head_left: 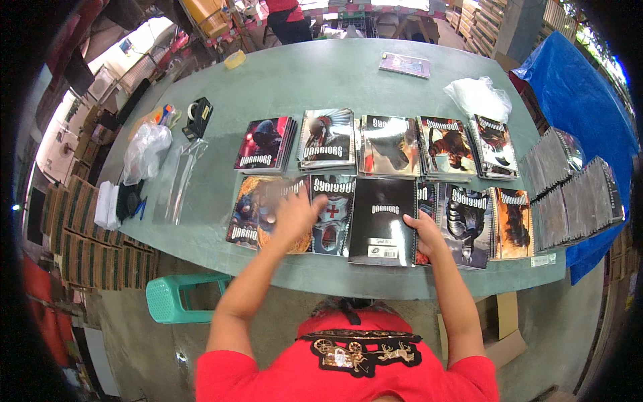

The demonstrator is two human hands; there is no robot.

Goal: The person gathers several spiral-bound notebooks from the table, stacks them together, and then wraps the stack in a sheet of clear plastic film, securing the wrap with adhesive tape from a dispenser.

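A black-covered spiral notebook with a white label near its lower edge lies in the front row on the table. My right hand grips its right edge, the thumb on top and the fingers partly hidden. Over the notebooks to its left, my left hand is smeared by motion, so its fingers cannot be made out. Beneath and beside that hand are an orange-patterned notebook and a knight-cover notebook. An armour-cover notebook is just right of my right hand.
Behind stands a row of notebook stacks, including a hooded-figure stack and a headdress stack. Wire-bound piles fill the right end. A tape dispenser, plastic bags and a green stool are leftward.
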